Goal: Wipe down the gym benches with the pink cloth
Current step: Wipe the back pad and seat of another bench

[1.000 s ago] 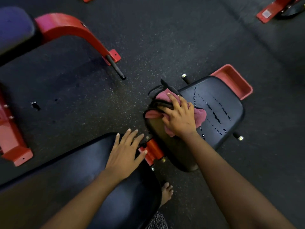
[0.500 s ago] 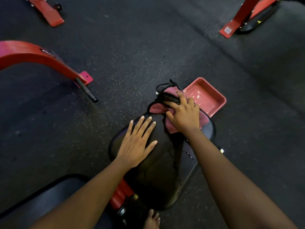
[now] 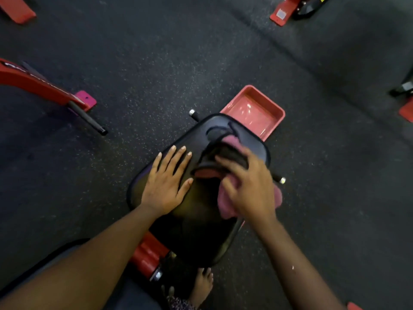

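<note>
Two hands on black seat pad, centre frame: left hand flat, fingers straight, bracing; right hand blurred, fingers curled on pink cloth bunched mid-pad. Cloth looks soft and light; grip the bunch. Vinyl probably slick.

You have 1 view only. The head camera sits on your head, wide-angle, facing forward and steeply down. It looks from close above the seat, with floor all round and your foot at the bottom edge.
</note>
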A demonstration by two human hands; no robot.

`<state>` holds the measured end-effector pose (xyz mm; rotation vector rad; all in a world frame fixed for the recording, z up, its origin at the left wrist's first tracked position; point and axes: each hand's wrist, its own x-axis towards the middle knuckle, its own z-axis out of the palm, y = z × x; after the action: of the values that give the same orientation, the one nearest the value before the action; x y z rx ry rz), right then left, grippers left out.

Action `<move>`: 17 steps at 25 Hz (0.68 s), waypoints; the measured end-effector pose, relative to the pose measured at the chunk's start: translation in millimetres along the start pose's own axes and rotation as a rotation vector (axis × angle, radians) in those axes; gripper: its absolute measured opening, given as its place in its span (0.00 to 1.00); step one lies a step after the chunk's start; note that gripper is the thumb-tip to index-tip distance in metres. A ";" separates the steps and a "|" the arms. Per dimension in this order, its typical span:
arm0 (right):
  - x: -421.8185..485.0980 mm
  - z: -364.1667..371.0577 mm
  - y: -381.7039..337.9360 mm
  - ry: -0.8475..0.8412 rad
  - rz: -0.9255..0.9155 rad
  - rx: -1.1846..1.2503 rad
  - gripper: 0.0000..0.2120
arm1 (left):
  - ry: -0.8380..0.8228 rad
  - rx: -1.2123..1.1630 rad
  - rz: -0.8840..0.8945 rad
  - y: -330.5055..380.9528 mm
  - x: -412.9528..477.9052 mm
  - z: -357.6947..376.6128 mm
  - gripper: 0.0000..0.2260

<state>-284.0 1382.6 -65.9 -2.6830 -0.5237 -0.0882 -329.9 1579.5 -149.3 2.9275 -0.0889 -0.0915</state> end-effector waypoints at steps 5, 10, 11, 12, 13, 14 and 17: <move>-113.5 37.2 -38.6 0.030 -0.068 -0.046 0.21 | -0.076 -0.159 0.138 -16.1 -2.3 -8.4 0.27; -144.5 62.0 -36.5 -0.074 -0.324 -0.201 0.19 | -0.058 -0.400 0.069 -19.6 -47.1 -26.6 0.27; -142.1 60.7 -32.3 -0.088 -0.342 -0.197 0.19 | -0.048 -0.443 0.015 -14.0 -54.0 -28.1 0.27; -137.6 57.3 -25.5 -0.090 -0.350 -0.199 0.18 | -0.047 -0.468 -0.024 -6.9 -56.3 -29.2 0.28; -130.6 52.8 -16.2 -0.081 -0.331 -0.207 0.16 | -0.050 -0.477 -0.051 0.3 -54.4 -30.5 0.28; -120.5 47.6 -4.7 -0.068 -0.270 -0.218 0.16 | -0.050 -0.477 -0.065 7.4 -48.5 -32.3 0.29; -70.5 30.5 36.6 -0.034 -0.054 -0.258 0.17 | -0.017 -0.448 -0.055 32.0 -18.7 -34.2 0.30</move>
<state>-336.2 1339.3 -117.2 -2.9256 -0.6346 -0.1332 -347.9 1556.6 -108.1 2.4821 0.0103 -0.1269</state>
